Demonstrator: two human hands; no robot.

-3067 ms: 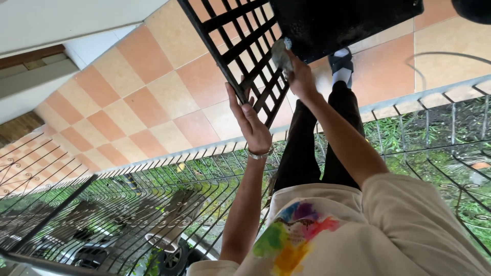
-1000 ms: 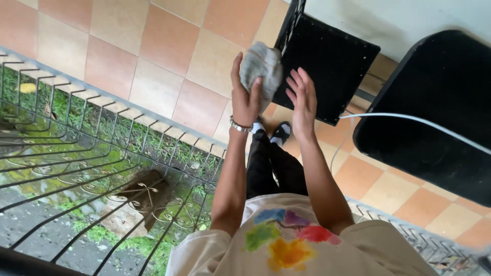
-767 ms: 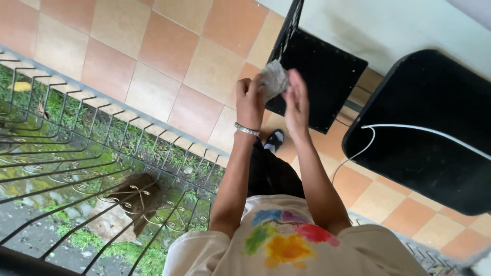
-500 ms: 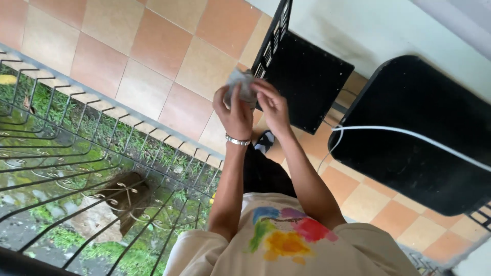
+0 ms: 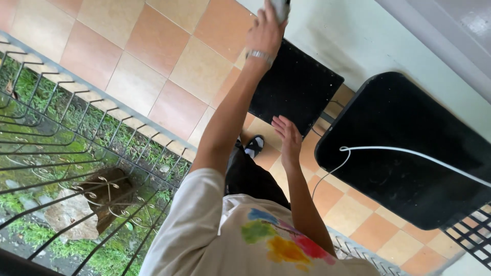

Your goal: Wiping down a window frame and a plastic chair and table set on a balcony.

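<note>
a grey cloth point(image 5: 280, 7) is gripped high at top centre by the left hand point(image 5: 264, 31), the right hand point(image 5: 287, 137) spread empty mid-frame; wiping the black panel point(image 5: 294, 84) seems underway.

Half a second back both hands met on the grey cloth point(image 5: 280, 7) at chest height. Now left hand point(image 5: 266, 31) is raised to the frame's top edge, grip closed on the cloth alone. Right hand point(image 5: 287, 139) has let go, dropped well below, fingers spread open, over the black chair seat point(image 5: 296, 84).
</note>
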